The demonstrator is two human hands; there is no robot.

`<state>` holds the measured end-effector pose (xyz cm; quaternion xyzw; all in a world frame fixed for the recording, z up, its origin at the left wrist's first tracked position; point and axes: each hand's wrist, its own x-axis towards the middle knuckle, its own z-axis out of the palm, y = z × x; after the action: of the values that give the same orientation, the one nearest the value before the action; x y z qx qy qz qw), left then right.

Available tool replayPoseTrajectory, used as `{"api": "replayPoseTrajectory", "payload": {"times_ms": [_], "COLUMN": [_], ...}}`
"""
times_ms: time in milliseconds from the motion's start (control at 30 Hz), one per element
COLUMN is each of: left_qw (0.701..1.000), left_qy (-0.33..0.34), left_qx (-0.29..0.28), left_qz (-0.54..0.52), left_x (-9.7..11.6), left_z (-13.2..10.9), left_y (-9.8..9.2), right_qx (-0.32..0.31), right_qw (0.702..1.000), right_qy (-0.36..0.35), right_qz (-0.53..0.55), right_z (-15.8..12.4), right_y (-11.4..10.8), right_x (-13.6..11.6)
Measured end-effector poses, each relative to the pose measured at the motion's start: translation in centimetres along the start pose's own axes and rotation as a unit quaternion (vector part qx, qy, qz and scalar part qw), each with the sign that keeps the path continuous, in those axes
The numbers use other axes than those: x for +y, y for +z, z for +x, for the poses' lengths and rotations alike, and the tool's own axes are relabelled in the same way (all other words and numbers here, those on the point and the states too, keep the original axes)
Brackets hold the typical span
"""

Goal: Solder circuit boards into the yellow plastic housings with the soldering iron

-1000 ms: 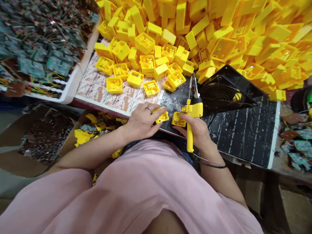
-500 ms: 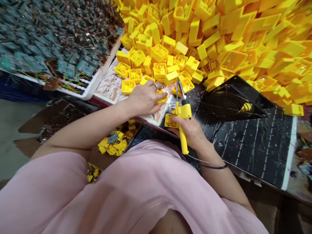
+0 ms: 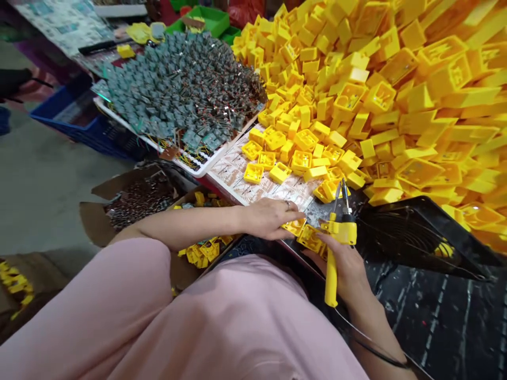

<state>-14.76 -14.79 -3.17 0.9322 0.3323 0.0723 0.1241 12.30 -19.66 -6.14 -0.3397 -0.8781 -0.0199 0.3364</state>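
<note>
Left hand point(image 3: 271, 217) nearer, seemingly pinching boxy plastic housing point(image 3: 295, 227), right hand point(image 3: 350, 268) gripping soldering iron point(image 3: 331, 274)

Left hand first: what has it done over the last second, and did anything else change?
The left hand reached forward to the loose housings on the patterned sheet, then drew back toward the body, fingers on a yellow housing beside the right hand. The right hand kept hold of the soldering iron and a second housing.
</note>
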Motion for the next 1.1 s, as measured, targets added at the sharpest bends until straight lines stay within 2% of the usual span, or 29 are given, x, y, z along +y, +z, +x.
{"api": "replayPoseTrajectory", "payload": {"times_ms": [67, 133, 233, 267, 333, 400, 533, 600, 700, 767, 800, 867, 933, 967, 1033, 1100], "left_qw": [0.998, 0.984, 0.929, 0.923, 0.928, 0.934, 0.909, 0.903, 0.909, 0.919, 0.920, 0.916, 0.920, 0.931, 0.961, 0.974], "left_qy": [-0.036, -0.111, -0.244, -0.256, -0.241, -0.239, -0.342, -0.349, -0.311, -0.272, -0.251, -0.216, -0.200, -0.197, -0.193, -0.196], "left_qx": [0.031, 0.064, 0.085, 0.072, 0.054, 0.064, 0.159, 0.220, 0.277, 0.272, 0.264, 0.242, 0.212, 0.199, 0.157, 0.117], "left_qz": [0.038, 0.125, 0.264, 0.279, 0.279, 0.257, 0.176, 0.120, 0.005, -0.088, -0.142, -0.235, -0.260, -0.235, -0.121, 0.002], "left_x": [-1.6, -4.8, -11.0, -12.7, -14.9, -15.4, -13.2, -11.8, -10.4, -9.9, -9.5, -8.6, -7.1, -6.2, -4.5, -3.2], "left_z": [-0.1, -0.8, -3.0, -3.9, -5.6, -7.0, -8.0, -7.5, -5.6, -4.0, -3.3, -2.3, -2.2, -2.4, -3.3, -4.2], "left_y": [-1.6, -4.2, -8.1, -9.1, -10.5, -11.6, -14.1, -15.4, -16.2, -15.2, -14.1, -10.8, -6.8, -4.8, -1.7, -0.1], "right_qx": [0.016, 0.041, 0.065, 0.065, 0.061, 0.058, 0.071, 0.078, 0.075, 0.068, 0.066, 0.062, 0.042, 0.025, 0.007, -0.019], "right_qw": [1.000, 0.998, 0.997, 0.997, 0.997, 0.997, 0.995, 0.995, 0.995, 0.994, 0.994, 0.994, 0.995, 0.996, 0.998, 0.999], "right_qy": [0.010, 0.023, 0.025, 0.020, 0.014, 0.017, 0.036, 0.040, 0.056, 0.075, 0.084, 0.093, 0.091, 0.087, 0.067, 0.050], "right_qz": [-0.013, -0.028, -0.037, -0.038, -0.042, -0.047, -0.052, -0.051, -0.045, -0.035, -0.028, -0.012, 0.006, 0.011, 0.003, -0.005], "right_z": [-0.4, -1.0, -1.7, -1.9, -2.0, -2.0, -1.9, -1.8, -1.7, -1.5, -1.4, -0.8, 0.1, 0.6, 1.6, 2.4], "right_y": [-0.1, -0.2, -0.2, -0.1, 0.0, 0.0, 0.0, -0.1, -0.2, -0.4, -0.5, -0.5, -0.3, 0.0, 0.6, 1.3], "right_x": [0.1, 0.5, 1.0, 1.2, 1.3, 1.4, 1.3, 1.3, 1.2, 0.8, 0.5, -0.3, -1.1, -1.4, -1.7, -1.7]}}
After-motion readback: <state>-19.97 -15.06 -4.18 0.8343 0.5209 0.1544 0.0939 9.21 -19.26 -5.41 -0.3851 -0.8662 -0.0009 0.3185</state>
